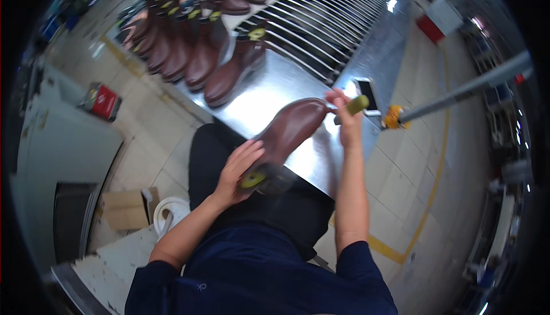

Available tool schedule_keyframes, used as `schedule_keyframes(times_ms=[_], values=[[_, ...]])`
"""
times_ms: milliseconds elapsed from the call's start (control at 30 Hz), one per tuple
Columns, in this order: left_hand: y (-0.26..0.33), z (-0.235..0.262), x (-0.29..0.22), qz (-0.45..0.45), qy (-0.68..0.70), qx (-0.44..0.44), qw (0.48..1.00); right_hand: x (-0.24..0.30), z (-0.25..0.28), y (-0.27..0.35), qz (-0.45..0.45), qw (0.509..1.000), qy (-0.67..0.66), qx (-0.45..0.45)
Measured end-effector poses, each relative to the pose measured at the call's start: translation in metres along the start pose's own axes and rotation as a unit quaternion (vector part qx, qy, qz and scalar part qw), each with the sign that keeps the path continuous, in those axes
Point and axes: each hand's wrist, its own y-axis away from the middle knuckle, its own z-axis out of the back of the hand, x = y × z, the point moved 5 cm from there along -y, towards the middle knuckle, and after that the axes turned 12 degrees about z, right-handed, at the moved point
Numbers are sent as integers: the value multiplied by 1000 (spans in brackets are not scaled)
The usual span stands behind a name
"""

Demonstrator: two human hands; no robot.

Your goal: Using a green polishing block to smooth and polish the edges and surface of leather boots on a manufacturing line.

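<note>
A brown leather boot (295, 125) lies over the near edge of the metal table, its toe pointing away to the right and its shaft toward my lap. My left hand (243, 169) grips the boot at its shaft, beside a yellow-green patch. Close to the toe, my right hand (348, 119) is closed around a short tool with a yellow-green handle (358, 104). The handle sticks out on the right of the hand; the tool's working end is mostly hidden, so its kind is unclear. Some right fingertips reach near the boot's toe.
Several brown boots (203, 57) stand at the table's left, more along the roller conveyor (321, 23). A phone (368, 96) lies beyond my right hand, near a grey pole (458, 91) with an orange joint. Down left are a cardboard box (125, 211) and a white bucket (162, 205).
</note>
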Motion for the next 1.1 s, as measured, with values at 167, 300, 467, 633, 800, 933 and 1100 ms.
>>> schedule_keyframes(times_ms=[167, 300, 467, 633, 800, 933, 1100], values=[[-45, -23, 25, 187, 250, -9, 950, -39, -2, -52, 6, 1000, 6, -5], [-45, -12, 19, 178, 216, -31, 960, -96, -7, -29, 41, 997, 53, -34], [-15, 27, 0, 213, 156, -137, 955, -102, 14, -34, 16, 1000, 21, -1], [59, 137, -71, 280, 30, -288, 915, -114, 35, -38, 29, 999, 26, 4], [195, 242, -204, 339, -170, -615, 691, -107, 21, -42, 44, 998, 26, 26], [255, 257, -315, 82, -488, -766, 409, -114, 18, -43, 40, 999, 21, 20], [367, 292, -366, 67, -554, -826, 82, -108, 17, -39, 37, 998, 41, 15]])
